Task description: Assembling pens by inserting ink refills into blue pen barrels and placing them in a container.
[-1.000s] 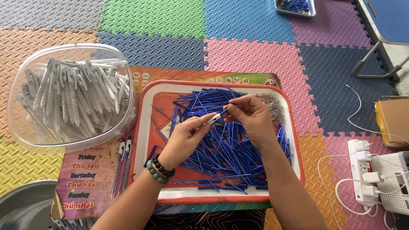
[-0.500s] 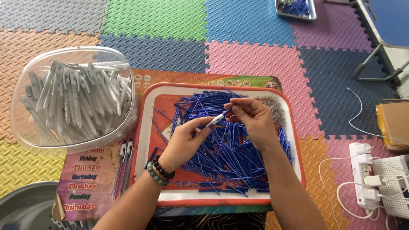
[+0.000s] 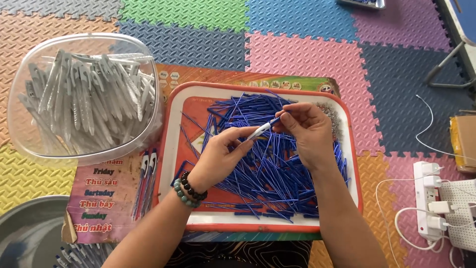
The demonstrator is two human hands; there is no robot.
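Observation:
My left hand [image 3: 221, 157] grips a white pen barrel [image 3: 259, 131] over an orange-rimmed tray [image 3: 171, 105]. My right hand [image 3: 306, 133] pinches a thin blue refill at the barrel's upper end, where the two parts meet. The tray holds a heap of blue refills [image 3: 277, 183] and a small cluster of metal springs [image 3: 330, 112] at its upper right. A clear plastic bowl [image 3: 20, 144] full of white pen barrels [image 3: 82, 99] stands to the left of the tray. A bead bracelet is on my left wrist.
Finished pens [image 3: 146, 178] lie on a printed poster [image 3: 96, 203] left of the tray. A grey basin [image 3: 25, 233] sits at bottom left. A white power strip [image 3: 430, 198] with cables and a cardboard box [image 3: 463, 141] lie to the right, on coloured foam floor mats.
Both hands stay together over the tray; the barrel and refill remain between the fingertips with only slight shifts of the fingers.

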